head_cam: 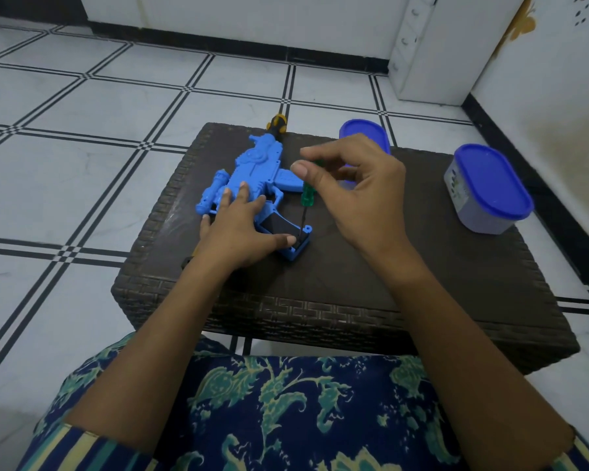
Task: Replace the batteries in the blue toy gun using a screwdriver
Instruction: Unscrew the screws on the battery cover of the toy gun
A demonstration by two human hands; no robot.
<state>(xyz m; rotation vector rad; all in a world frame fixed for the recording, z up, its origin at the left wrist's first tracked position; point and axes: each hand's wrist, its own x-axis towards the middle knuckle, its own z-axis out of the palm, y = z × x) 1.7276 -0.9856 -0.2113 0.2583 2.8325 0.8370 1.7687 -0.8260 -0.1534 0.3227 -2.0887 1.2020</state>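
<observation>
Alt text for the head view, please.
A right hand pinches a small green-handled screwdriver, tip down on the black grip cover of a blue plastic toy gun, which the left hand presses onto a dark woven table. A blue-lidded plastic container stands at the table's right edge.

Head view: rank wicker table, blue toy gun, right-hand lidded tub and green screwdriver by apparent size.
1. wicker table
2. blue toy gun, partly under the left hand
3. lidded tub, close to the gun, so unsure
4. green screwdriver
</observation>
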